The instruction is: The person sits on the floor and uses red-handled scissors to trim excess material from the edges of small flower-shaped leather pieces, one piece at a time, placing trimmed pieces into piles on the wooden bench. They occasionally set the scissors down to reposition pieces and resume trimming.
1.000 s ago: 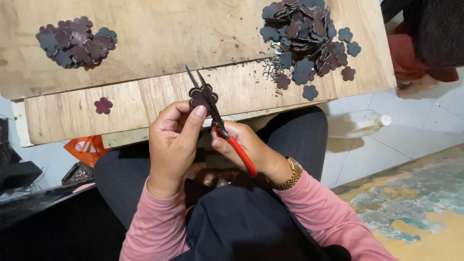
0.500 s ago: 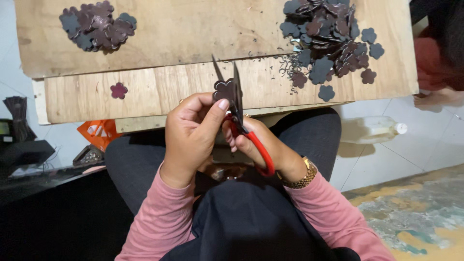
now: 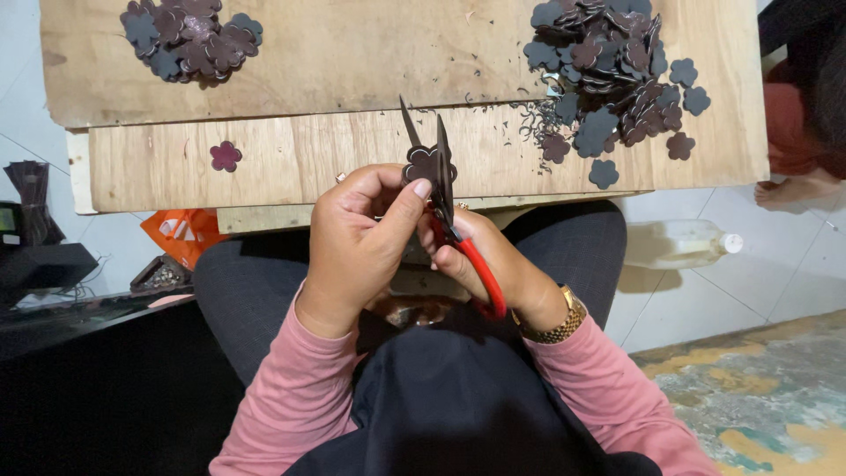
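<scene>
Wooden board (image 3: 308, 159) bears flower piles (image 3: 617, 62); plastic bottle (image 3: 679, 244) lies beside.

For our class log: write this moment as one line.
left hand: holds flower piece | right hand: red-handled scissors, blades open around it

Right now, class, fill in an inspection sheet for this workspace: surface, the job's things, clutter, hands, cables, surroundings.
Surface: wooden board across the lap, a second plank overlapping its near edge.
Job's things: flower-shaped piece pinched upright; red-handled scissors, blades open around it.
Clutter: big pile of dark flowers far right, smaller pile far left, one lone flower, thin trimmings.
Hands: left hand holds the piece; right hand grips the scissors.
Cables: nothing seen.
Surroundings: plastic bottle on tiled floor, orange bag, another person's foot.
</scene>
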`<state>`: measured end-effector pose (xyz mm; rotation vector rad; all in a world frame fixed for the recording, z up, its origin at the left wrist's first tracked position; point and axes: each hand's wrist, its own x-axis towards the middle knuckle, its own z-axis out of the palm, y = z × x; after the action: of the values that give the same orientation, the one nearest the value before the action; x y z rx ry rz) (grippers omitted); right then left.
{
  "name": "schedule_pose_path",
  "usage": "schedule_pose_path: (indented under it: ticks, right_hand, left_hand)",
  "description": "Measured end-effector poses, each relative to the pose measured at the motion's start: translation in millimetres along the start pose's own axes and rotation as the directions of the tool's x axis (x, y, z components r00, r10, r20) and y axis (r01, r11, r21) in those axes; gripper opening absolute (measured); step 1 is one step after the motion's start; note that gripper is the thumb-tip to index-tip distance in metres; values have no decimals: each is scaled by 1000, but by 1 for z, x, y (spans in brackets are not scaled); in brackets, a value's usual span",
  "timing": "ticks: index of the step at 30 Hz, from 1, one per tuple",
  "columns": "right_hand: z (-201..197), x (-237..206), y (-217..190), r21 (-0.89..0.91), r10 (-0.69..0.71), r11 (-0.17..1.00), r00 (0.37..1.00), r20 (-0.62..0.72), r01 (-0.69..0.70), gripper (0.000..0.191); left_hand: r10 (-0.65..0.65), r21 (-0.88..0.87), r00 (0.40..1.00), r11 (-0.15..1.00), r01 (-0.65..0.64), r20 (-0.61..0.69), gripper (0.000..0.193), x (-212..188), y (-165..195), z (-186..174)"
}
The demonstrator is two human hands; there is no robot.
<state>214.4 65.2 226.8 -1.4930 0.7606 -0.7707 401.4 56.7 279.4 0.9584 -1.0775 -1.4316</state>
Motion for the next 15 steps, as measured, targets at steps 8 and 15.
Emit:
schedule_pose_path:
  ticks: [8,15]
  right_hand:
    - [4,-2,1,55,35,998,999,-13,-34,71]
    - [-2,0,-7,81,5,997,993,114,-14,79]
  left_hand:
    - [-15,-30,1000,999,14,-8,11,-3,2,-2]
    - [54,36,997,998,-53,-50,13,2,-4,-9]
